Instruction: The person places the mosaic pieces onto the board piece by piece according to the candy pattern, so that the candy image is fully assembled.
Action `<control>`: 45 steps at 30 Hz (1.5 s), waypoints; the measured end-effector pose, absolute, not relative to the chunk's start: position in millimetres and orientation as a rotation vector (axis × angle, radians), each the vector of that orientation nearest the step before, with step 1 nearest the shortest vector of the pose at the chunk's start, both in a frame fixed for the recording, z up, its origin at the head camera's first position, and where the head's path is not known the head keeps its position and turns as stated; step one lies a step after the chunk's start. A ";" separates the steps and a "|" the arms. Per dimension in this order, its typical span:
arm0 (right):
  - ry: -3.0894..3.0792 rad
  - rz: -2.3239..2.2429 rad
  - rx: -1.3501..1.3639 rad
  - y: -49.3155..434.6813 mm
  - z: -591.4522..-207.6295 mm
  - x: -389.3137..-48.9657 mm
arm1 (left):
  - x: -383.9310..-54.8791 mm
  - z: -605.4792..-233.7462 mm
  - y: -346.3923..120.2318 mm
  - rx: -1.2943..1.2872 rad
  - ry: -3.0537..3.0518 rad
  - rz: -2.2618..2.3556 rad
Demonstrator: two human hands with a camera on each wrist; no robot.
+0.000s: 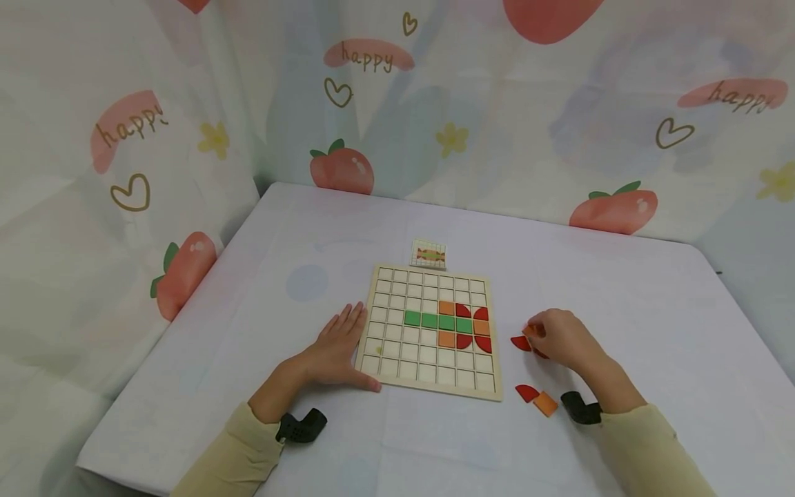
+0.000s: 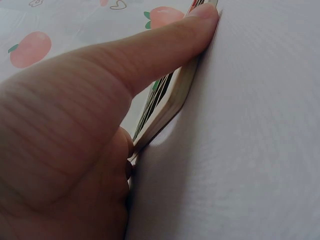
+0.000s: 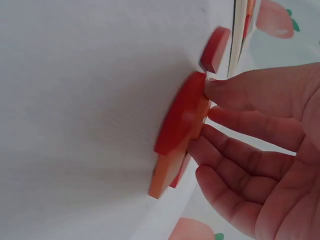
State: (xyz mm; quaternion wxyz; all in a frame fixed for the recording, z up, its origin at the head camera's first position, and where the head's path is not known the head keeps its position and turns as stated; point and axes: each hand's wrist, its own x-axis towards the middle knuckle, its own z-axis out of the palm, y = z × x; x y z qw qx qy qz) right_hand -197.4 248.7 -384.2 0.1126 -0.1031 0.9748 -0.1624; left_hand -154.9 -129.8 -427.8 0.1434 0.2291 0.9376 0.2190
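My left hand (image 1: 334, 353) lies flat against the lower left corner of a wooden grid board (image 1: 428, 391), its fingers stretched along the left side and its thumb (image 2: 165, 47) at the near edge. Green squares (image 1: 429, 320), orange squares (image 1: 446, 339) and red quarter-circle pieces (image 1: 483, 344) fill some of the board's cells. Right of the board, my right hand (image 1: 564, 339) pinches an orange square tile (image 3: 201, 117) between thumb and fingertips. Red quarter-circle pieces (image 1: 520, 343) lie close under and beside it; one red piece (image 3: 181, 114) overlaps the orange tile in the right wrist view.
A small pattern card (image 1: 428, 254) stands behind the board's far edge. Nearer me on the right, a red quarter-circle (image 1: 527, 393) and an orange square (image 1: 546, 404) lie on the white tablecloth (image 1: 248, 290). A printed curtain (image 1: 497, 172) hangs behind the table.
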 end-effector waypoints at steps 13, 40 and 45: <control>2.883 -0.503 -0.419 224.7 -375.3 -207.8 | -154.3 -427.5 -131.0 0.662 2.698 0.649; 2.852 -0.594 -1.039 176.7 -379.9 -219.8 | -154.2 -427.2 -130.5 0.658 2.687 0.665; 2.819 -0.602 -1.153 166.1 -379.5 -225.8 | -154.4 -427.4 -131.0 0.661 2.694 0.667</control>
